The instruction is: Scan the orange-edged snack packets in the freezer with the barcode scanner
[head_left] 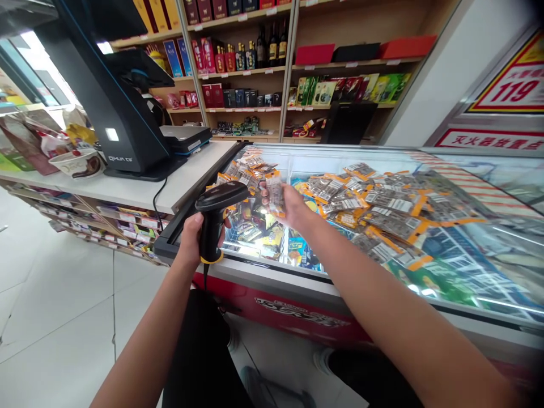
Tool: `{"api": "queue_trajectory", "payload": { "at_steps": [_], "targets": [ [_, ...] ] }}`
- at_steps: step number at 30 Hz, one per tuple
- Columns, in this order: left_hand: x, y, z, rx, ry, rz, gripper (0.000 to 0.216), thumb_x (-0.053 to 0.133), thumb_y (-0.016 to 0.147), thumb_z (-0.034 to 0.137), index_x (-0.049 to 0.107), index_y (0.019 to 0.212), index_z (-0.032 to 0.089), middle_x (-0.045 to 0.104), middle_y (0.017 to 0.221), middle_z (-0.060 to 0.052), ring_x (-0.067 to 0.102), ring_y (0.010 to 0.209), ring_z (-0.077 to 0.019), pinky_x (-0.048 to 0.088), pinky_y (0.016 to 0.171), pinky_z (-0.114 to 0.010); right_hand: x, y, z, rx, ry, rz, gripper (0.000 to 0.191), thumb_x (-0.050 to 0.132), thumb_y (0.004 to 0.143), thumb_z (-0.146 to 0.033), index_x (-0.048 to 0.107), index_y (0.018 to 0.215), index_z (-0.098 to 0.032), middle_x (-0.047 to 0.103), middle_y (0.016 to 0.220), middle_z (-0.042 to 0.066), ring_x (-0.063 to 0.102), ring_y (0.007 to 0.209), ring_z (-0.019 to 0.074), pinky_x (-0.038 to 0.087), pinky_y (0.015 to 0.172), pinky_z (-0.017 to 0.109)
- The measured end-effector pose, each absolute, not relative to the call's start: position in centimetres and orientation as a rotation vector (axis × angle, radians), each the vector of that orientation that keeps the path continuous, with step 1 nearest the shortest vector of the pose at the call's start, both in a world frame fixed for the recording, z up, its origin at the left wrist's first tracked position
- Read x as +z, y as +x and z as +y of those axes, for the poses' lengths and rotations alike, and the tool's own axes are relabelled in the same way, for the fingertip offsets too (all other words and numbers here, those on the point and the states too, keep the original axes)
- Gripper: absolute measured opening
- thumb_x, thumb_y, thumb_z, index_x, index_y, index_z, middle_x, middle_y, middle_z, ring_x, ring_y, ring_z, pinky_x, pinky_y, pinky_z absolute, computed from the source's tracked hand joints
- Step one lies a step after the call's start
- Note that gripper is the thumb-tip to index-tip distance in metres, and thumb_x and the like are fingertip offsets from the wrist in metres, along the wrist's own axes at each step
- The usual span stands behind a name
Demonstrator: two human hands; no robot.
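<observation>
Wrapped round the handle of a black barcode scanner (212, 224), my left hand (193, 241) holds it upright above the near left edge of the chest freezer (293, 306). The scanner's head points right, and a cable hangs from its base. My right hand (295, 207) grips a small snack packet (275, 191) with orange edges and a printed back, just right of the scanner's head. Below both hands lies the freezer's glass top. Many similar packets (391, 198) are spread on the glass to the right, and a smaller pile (249, 167) lies behind the scanner.
On the white counter (140, 190) at left stand a black point-of-sale machine (127, 113) and a paper bowl (79, 163). Shelves (242, 73) with bottles and boxes line the back. Colourful packages show through the freezer glass. Red signs (510, 85) hang at right.
</observation>
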State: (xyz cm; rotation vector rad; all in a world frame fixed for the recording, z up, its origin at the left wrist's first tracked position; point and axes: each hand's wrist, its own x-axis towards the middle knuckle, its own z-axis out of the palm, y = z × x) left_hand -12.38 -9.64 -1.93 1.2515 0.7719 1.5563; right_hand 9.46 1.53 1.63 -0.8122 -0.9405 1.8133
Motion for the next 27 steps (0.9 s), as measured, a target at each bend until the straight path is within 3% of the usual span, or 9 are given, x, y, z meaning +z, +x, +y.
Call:
{"api": "queue_trajectory", "payload": {
  "at_steps": [4, 8, 16, 22, 27],
  "targets": [
    [-2.1, -10.6, -9.9, 1.473, 1.229, 0.746, 0.062, 0.063, 0.088, 0.069, 0.074, 0.107, 0.011, 0.074, 0.08, -0.01, 0.052, 0.041, -0.0113, 0.038, 0.04, -0.026, 2.8, 11.3, 1.4, 2.007, -0.538, -0.868, 0.045, 0.039, 0.106, -0.053, 0.07, 0.105, -0.02, 0.062, 0.074, 0.003, 0.049, 0.055, 0.0146, 0.042, 0.052, 0.027],
    [-2.6, -9.1, -10.0, 1.341, 1.274, 0.768, 0.06, 0.06, 0.093, 0.067, 0.074, 0.103, 0.01, 0.072, 0.074, -0.01, 0.054, 0.043, -0.0126, 0.036, 0.04, -0.025, 2.7, 12.2, 1.8, 2.032, -0.424, -0.865, 0.07, 0.033, 0.101, -0.078, 0.07, 0.116, -0.021, 0.071, 0.088, 0.007, 0.057, 0.062, 0.0179, 0.047, 0.055, 0.03],
    [-2.1, -8.5, -9.7, 1.534, 1.126, 0.701, 0.061, 0.066, 0.088, 0.068, 0.072, 0.112, 0.013, 0.074, 0.084, -0.007, 0.052, 0.043, -0.0091, 0.04, 0.041, -0.025, 1.4, 11.6, 2.4, 2.115, -0.479, -0.859, 0.063, 0.04, 0.102, -0.075, 0.07, 0.118, -0.022, 0.067, 0.073, 0.004, 0.059, 0.062, 0.0204, 0.042, 0.049, 0.028],
    [-2.5, -8.6, -9.7, 1.461, 1.19, 0.69, 0.062, 0.063, 0.09, 0.071, 0.072, 0.107, 0.012, 0.075, 0.087, -0.009, 0.052, 0.042, -0.0093, 0.037, 0.041, -0.026, 0.9, 11.2, 2.2, 1.995, -0.604, -0.973, 0.066, 0.046, 0.098, -0.079, 0.074, 0.112, -0.022, 0.068, 0.077, 0.004, 0.055, 0.06, 0.0175, 0.04, 0.051, 0.029],
    [-2.5, -8.7, -9.8, 1.476, 1.172, 0.703, 0.062, 0.063, 0.089, 0.072, 0.071, 0.107, 0.013, 0.075, 0.085, -0.009, 0.052, 0.042, -0.0096, 0.038, 0.04, -0.026, 1.4, 11.4, 1.9, 1.846, -0.737, -1.121, 0.076, 0.038, 0.093, -0.089, 0.074, 0.11, -0.024, 0.069, 0.081, 0.005, 0.057, 0.063, 0.0188, 0.043, 0.055, 0.03]
  ]
}}
